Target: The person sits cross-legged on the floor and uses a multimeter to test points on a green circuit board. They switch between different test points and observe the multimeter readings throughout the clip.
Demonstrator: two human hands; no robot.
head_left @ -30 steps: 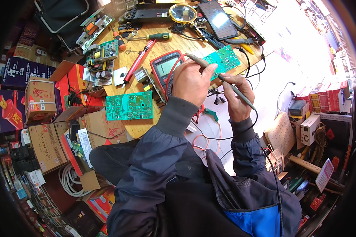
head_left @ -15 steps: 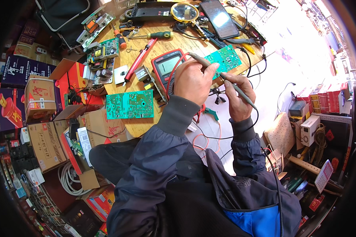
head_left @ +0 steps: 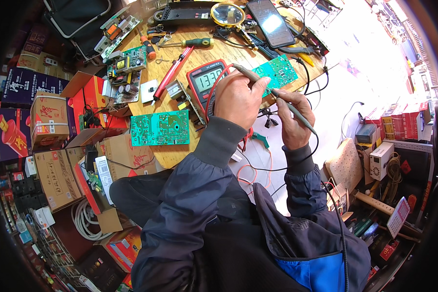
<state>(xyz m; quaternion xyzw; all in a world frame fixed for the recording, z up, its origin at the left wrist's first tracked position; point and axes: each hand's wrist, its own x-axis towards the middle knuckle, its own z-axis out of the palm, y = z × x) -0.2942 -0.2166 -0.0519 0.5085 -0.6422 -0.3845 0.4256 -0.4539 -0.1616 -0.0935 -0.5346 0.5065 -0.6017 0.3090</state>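
Observation:
My left hand (head_left: pixel 238 100) is closed around a grey test probe (head_left: pixel 246 74), whose red lead loops back over the multimeter. Another grey test probe (head_left: pixel 301 117), with a black lead, is in the closed fingers of my right hand (head_left: pixel 296 124). Both hands are at the near edge of a green circuit board (head_left: pixel 280 72); fingers hide where the tips touch. The red-framed multimeter (head_left: pixel 208 80) lies left of that board, digits lit on its display and its lower part behind my left hand. A second green circuit board (head_left: pixel 160 129) rests at the table's near left.
The wooden table (head_left: pixel 173 158) also bears a red pen-shaped tool (head_left: pixel 173 73), a screwdriver (head_left: pixel 199 43), a magnifying glass (head_left: pixel 227 14), a phone (head_left: pixel 270 23) and a populated power board (head_left: pixel 126 68). Cardboard boxes (head_left: pixel 58 177) crowd the left. Loose leads (head_left: pixel 250 170) hang below the table's right edge.
The multimeter display has gone from mostly blank to showing several digits. Both hands and probes have stayed nearly where they were.

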